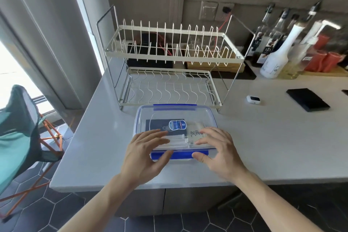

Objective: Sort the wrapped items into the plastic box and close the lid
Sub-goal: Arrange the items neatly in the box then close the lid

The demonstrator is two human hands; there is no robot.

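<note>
Head view showed a pale grey surface (pixel 263 147) stretching away from the person, with a clear plastic box (pixel 175 132) near its front edge; every place below is given from that box.

Directly behind the box stood a two-tier white wire dish rack (pixel 169 66), its lower tier just beyond the box's far rim. Far left of the box, off the surface and on the dark hexagon-tiled floor, sat a teal folding chair (pixel 17 128) with orange legs. Far behind and to the right of the box stood a cluster of bottles (pixel 278 47), one white and several glass, with red cups (pixel 323 60) beside them. Right of the box, well apart from it, a flat black rectangular object (pixel 307 99) lay on the surface, and between it and the box sat a small white case (pixel 253 99).

A clear lid (pixel 175 115) with blue edging rested on top of the box. Through it, wrapped items (pixel 169 128) were visible inside: a dark packet with a blue-and-white label, and a pale packet printed with letters.

Both hands were at the box's near edge. The left hand (pixel 145 154) lay with its fingers spread flat on the lid, its grip wide and its thumb at the blue front clasp (pixel 180 155). The right hand (pixel 218 150) matched it, fingers loosely bent over the lid's near right part, grip wide, thumb at the same clasp.
</note>
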